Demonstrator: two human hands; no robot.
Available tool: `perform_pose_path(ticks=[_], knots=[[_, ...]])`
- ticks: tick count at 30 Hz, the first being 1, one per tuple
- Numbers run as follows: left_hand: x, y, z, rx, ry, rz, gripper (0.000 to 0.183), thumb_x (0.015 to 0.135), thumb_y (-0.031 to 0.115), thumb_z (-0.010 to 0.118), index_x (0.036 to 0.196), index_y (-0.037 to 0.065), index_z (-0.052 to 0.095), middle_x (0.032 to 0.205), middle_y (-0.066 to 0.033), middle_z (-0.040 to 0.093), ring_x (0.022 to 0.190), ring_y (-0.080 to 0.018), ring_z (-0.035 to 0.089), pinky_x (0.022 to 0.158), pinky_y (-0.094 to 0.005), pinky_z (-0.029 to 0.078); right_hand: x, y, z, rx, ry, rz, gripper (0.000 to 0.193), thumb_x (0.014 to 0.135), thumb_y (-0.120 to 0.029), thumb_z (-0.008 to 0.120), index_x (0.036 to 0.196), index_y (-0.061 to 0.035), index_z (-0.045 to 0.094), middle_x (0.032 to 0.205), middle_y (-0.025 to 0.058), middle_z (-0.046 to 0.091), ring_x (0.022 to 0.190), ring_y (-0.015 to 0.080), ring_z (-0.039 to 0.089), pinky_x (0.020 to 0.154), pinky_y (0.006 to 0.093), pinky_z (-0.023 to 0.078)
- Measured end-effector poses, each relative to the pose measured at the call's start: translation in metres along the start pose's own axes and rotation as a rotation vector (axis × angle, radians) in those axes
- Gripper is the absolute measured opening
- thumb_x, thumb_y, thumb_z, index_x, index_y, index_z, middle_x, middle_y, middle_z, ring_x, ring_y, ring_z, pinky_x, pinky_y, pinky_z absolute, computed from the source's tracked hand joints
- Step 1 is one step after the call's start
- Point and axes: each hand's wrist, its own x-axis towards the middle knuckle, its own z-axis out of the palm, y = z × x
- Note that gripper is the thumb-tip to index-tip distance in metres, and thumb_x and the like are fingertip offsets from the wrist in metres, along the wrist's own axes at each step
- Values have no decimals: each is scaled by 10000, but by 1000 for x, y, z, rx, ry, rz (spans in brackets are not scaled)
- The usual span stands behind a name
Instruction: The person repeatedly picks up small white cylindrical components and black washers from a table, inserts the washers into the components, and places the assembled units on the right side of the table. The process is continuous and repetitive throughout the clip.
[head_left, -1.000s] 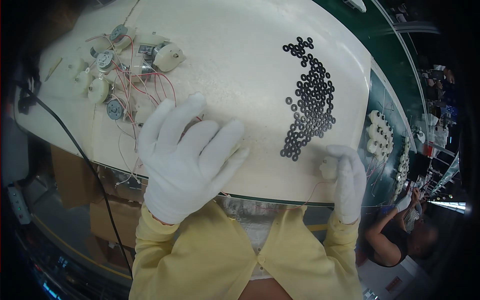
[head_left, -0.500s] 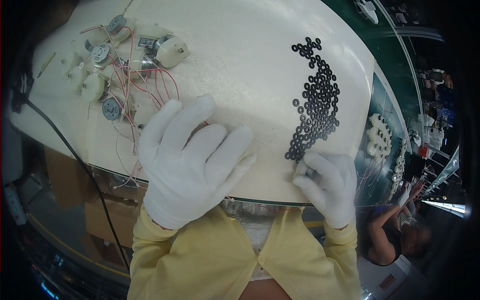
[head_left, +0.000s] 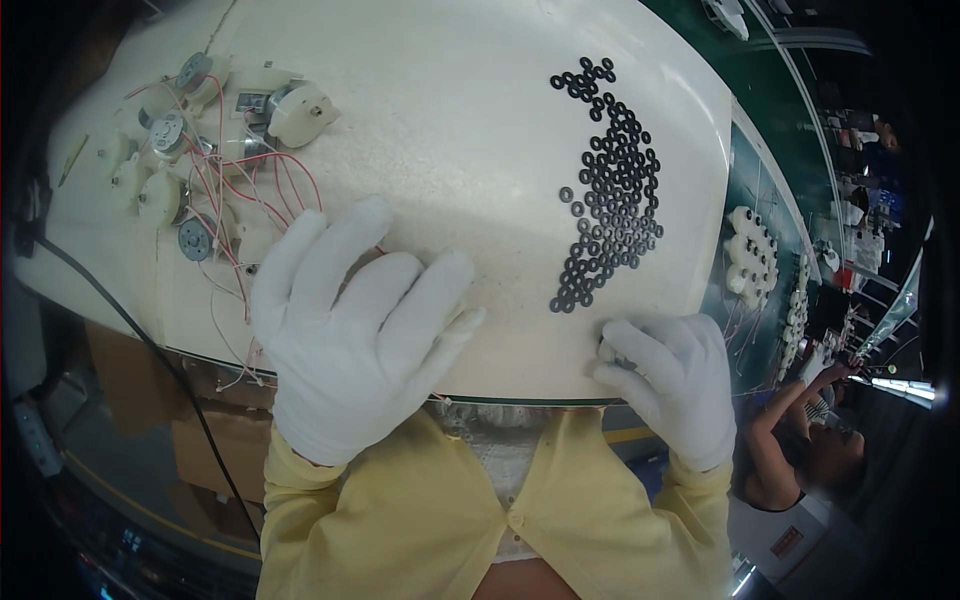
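Note:
My left hand (head_left: pixel 350 330), in a white glove, is palm down over the near left of the table, open with fingers spread. A bit of red wire (head_left: pixel 378 250) shows between its fingers; what lies under the palm is hidden. Beyond its fingertips sits a jumble of small motors with cream plastic housings (head_left: pixel 303 115) and red and white wires (head_left: pixel 285 185). My right hand (head_left: pixel 672 375), also gloved, is at the near right edge, thumb and fingers curled together. Something small and greyish shows at its fingertips, too hidden to name. Many small black rings (head_left: pixel 615 170) lie loose beyond it.
The white table (head_left: pixel 450 120) has a curved edge. On a green surface to the right are more cream housings (head_left: pixel 750 258) with wires. A black cable (head_left: pixel 150 345) runs down the left side, past cardboard boxes (head_left: pixel 215 440) below. Another person (head_left: pixel 775 455) works at the far right.
My right hand has moved away from the near end of the black rings, toward the table's right edge. The left hand keeps its spread pose. The whole view has shifted slightly.

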Motion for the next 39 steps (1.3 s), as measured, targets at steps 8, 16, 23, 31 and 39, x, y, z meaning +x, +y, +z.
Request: perform_pose_path(ticks=[8,16,23,31,39], knots=[[3,2,-4,8,-43,11,444,739,276,826,1159,183,718,1029,-12,633,1179,-333,601,1048,-547,413,-20,27,51,156,452,341,153,934,-64,692,1080,-58,739,849,68,692,723,268,652,689,371,496],[4,0,-2,39,0,69,458,728,264,836,1163,191,712,983,-17,621,1157,-325,588,1020,-538,421,-47,40,41,341,595,398,372,871,-105,741,1221,12,694,1052,153,701,874,304,674,768,381,527],[14,12,-10,118,-137,10,461,754,269,830,1191,181,711,1091,-58,586,1174,-385,557,1035,-549,421,-47,43,29,165,414,253,544,684,-337,897,1135,-96,713,861,56,650,731,267,610,677,378,453],[11,9,-9,157,-146,50,444,795,280,812,1199,141,690,1046,-66,597,1188,-411,546,1055,-583,405,-130,118,38,129,719,707,525,752,-168,889,1235,-70,711,853,41,650,742,181,588,666,302,472],[12,10,-13,181,-170,94,440,802,255,808,1204,136,672,1036,-74,629,1210,-396,550,1071,-591,385,-137,149,57,378,769,819,489,849,-45,801,1320,-43,671,925,52,691,677,96,595,627,255,490]])
